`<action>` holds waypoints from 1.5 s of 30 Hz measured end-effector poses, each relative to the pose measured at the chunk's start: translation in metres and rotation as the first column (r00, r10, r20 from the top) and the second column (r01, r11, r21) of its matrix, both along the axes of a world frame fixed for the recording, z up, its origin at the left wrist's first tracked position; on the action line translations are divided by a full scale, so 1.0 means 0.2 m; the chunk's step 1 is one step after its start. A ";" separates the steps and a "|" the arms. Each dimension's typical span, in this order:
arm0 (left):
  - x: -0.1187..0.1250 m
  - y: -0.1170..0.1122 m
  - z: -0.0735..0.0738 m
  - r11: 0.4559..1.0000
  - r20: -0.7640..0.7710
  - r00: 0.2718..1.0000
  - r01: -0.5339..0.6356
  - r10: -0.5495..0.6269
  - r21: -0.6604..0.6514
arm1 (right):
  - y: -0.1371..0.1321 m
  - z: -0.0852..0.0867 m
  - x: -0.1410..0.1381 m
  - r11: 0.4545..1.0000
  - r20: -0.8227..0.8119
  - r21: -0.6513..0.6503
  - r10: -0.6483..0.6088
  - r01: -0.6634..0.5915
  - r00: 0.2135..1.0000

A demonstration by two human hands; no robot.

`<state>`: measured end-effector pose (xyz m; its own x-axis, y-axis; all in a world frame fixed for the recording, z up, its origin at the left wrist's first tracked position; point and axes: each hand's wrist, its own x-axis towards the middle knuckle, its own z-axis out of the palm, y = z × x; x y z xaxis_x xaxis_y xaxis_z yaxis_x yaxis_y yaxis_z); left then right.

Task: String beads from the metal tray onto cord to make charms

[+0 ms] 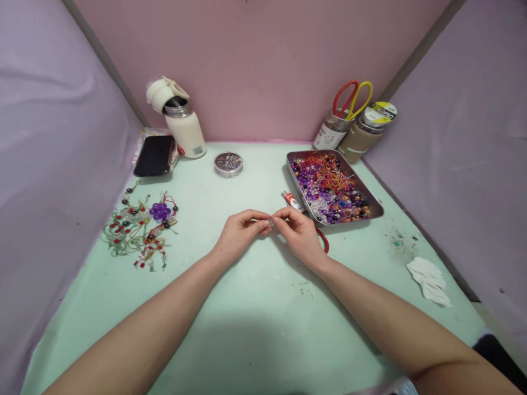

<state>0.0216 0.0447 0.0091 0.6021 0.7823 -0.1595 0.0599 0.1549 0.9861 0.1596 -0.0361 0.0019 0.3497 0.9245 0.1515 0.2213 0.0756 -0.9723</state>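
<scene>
My left hand (240,235) and my right hand (303,237) meet over the middle of the table, fingertips nearly touching. Both are closed in a pinch on small clear beads (270,222); the fingers partly cover them, and any thread through them is too fine to make out. Just behind my right hand lies a red and white tube (292,202). A red loop (324,240), like a scissor handle, shows from under that hand. To its upper right is a metal tray (376,215) of loose purple, black, orange and clear beads with tangled orange cord.
Beaded strings (127,225) with a purple bead flower (160,211) lie at left. Behind them are a phone (155,156), an open cream bottle (185,131) and a round spool case (228,163). Jars (329,131) with red and yellow scissors stand back right; a crumpled tissue (428,280) lies right.
</scene>
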 end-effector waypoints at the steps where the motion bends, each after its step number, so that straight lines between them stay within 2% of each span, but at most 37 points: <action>1: 0.00 0.00 0.00 1.000 0.008 1.000 -0.001 0.001 -0.014 | 0.00 0.00 0.00 1.000 -0.006 0.003 -0.003 0.003 1.000; 5: 0.00 0.00 0.00 0.998 0.031 0.999 0.027 -0.025 -0.052 | 0.00 0.00 0.00 1.000 -0.016 0.006 -0.019 0.019 1.000; 12: -0.01 0.00 -0.02 0.998 0.023 0.999 0.046 -0.047 0.044 | 0.00 0.02 -0.01 1.000 -0.007 0.007 -0.005 0.005 1.000; 21: -0.01 0.01 -0.04 0.999 0.030 0.998 0.047 -0.047 0.007 | 0.00 0.02 -0.01 0.986 -0.112 0.160 -0.035 0.052 0.993; 27: -0.01 0.00 -0.02 0.999 0.018 0.999 0.040 -0.040 -0.021 | 0.00 0.01 -0.01 0.991 -0.145 0.090 -0.090 0.104 0.985; 34: -0.01 0.00 -0.01 1.000 0.015 1.000 -0.003 0.003 0.004 | -0.02 0.03 -0.02 0.990 0.021 0.077 -0.124 0.122 0.992; 41: 0.00 0.00 0.00 0.994 0.031 0.994 -0.102 0.102 0.031 | -0.04 0.06 -0.03 0.981 0.246 0.188 -0.084 0.037 0.966; 45: 0.00 0.00 0.01 0.992 0.039 0.993 -0.115 0.113 0.052 | -0.04 0.04 -0.03 0.976 0.330 0.219 -0.076 0.002 0.941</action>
<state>0.0217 0.0449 0.0103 0.5133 0.8529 -0.0949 0.0099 0.1047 0.9945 0.1544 -0.0445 0.0108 0.2799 0.8443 0.4569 0.5377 0.2564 -0.8032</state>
